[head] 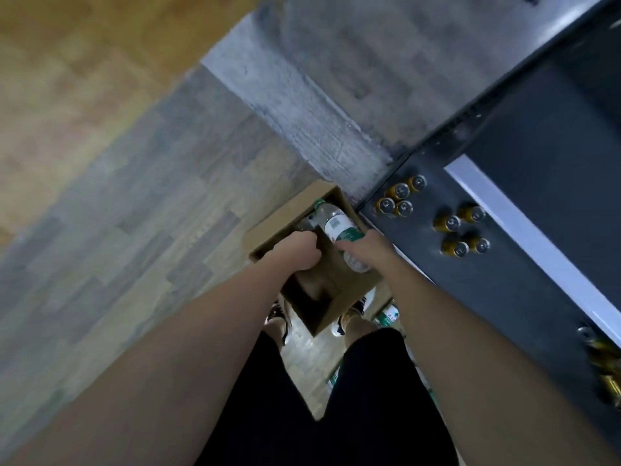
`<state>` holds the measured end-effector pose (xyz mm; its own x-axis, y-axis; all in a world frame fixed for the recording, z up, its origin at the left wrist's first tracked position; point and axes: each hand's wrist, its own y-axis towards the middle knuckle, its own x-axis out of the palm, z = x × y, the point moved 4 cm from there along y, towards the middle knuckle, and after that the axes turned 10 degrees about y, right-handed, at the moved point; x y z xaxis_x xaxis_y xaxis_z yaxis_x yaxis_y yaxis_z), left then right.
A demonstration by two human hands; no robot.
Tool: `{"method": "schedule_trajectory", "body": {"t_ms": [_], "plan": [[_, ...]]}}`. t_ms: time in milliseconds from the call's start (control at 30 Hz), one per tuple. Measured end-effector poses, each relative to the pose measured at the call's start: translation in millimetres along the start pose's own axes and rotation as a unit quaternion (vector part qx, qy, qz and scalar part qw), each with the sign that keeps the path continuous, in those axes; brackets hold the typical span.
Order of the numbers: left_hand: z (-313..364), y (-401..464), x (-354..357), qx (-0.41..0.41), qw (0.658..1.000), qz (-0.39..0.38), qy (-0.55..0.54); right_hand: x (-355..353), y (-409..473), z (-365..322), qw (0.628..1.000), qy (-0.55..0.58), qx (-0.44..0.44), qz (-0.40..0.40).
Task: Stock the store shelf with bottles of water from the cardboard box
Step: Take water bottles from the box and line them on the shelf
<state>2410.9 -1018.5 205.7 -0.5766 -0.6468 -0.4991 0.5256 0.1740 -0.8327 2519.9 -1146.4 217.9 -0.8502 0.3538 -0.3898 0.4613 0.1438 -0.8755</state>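
An open cardboard box point(327, 316) stands on the floor between my feet. My right hand point(364, 245) grips a water bottle point(334, 222) with a green cap and a white and green label, held tilted above the box. My left hand point(297, 250) reaches into the box with its fingers curled around something. That thing looks like another bottle point(311, 220), mostly hidden. The dark shelf point(504, 264) runs along the right.
Several gold cans point(400, 198) stand in groups on the dark shelf, with more at its near right end point(605, 364). More green-labelled bottles point(388, 314) lie low by my right foot. A grey concrete pillar point(319, 95) rises behind the box. Wood-pattern floor spreads to the left.
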Motion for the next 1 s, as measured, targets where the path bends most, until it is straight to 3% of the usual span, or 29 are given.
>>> {"method": "schedule_trajectory", "body": {"t_ms": [300,500,700,1000], "plan": [[58,-145,-135,0.099,0.983,0.090,0.125,-85,-170,-66,0.980,0.133,-0.103,0.103],[99,-204,-200,0.142,0.961,0.158,0.180,-128,-254,-82,0.921,0.301,-0.204,0.137],[153,-250,-253,0.179,0.936,0.231,0.193,-182,-313,-96,0.863,0.369,-0.305,0.158],[229,-322,-318,0.224,0.869,0.373,0.238,-265,-388,-99,0.774,0.445,-0.404,0.200]]}}
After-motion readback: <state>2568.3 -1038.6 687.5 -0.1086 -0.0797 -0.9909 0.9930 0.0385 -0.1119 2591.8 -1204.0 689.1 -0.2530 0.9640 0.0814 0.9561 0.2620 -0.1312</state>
